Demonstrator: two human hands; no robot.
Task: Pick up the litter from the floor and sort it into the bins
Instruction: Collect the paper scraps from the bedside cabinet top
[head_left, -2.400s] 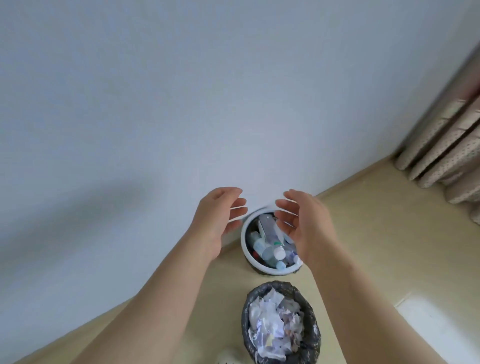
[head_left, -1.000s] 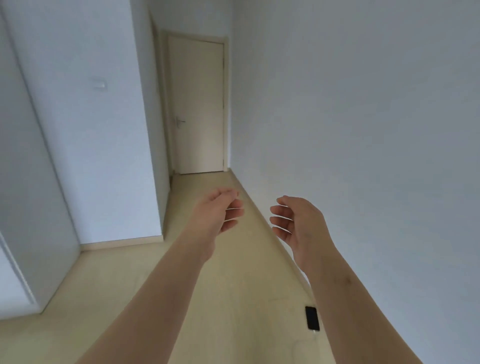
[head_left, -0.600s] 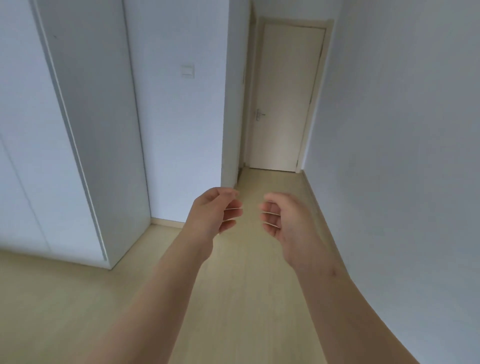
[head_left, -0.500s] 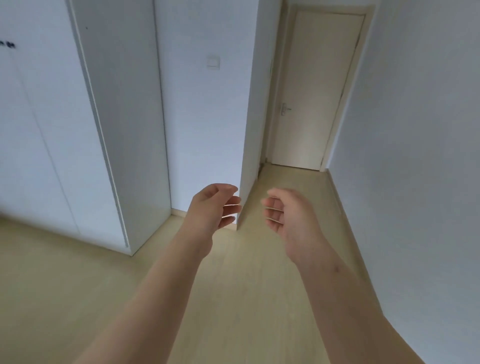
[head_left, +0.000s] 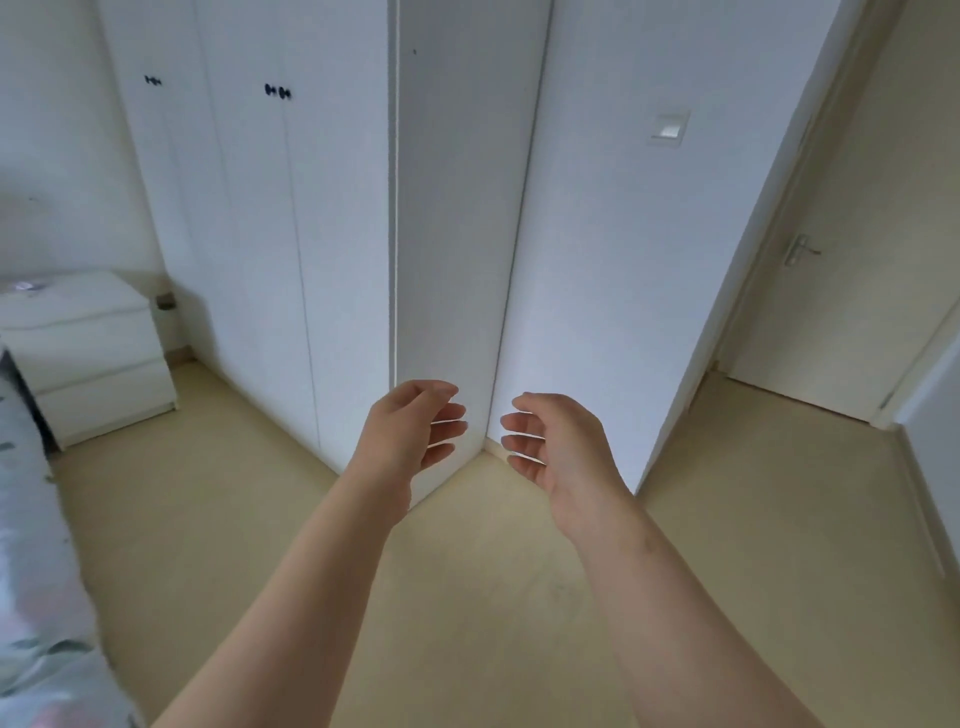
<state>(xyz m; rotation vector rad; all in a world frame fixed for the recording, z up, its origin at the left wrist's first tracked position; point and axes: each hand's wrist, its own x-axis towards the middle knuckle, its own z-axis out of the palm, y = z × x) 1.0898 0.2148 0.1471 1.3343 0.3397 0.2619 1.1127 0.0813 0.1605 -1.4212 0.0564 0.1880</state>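
Reaching forward at frame centre, your left hand (head_left: 410, 431) and right hand (head_left: 561, 441) hang apart, palms facing, fingers loosely curled, holding nothing. Directly behind them the corner of a white wardrobe (head_left: 270, 234) juts out over the floor (head_left: 493, 597). Drawers (head_left: 88, 343) stand at the left edge, with bedding (head_left: 36, 571) at lower left. A switch (head_left: 670, 127) sits upper right and a door (head_left: 831, 291) far right. You cannot tell from this view where the litter and bins lie.

White wardrobe (head_left: 260, 234) with dark knobs (head_left: 275, 91) at left; low white drawer unit (head_left: 88, 353) just beside it. Right of centre, light switch (head_left: 669, 127) on the wall (head_left: 623, 270); closed door (head_left: 841, 291) with lever handle (head_left: 797, 250) further right.
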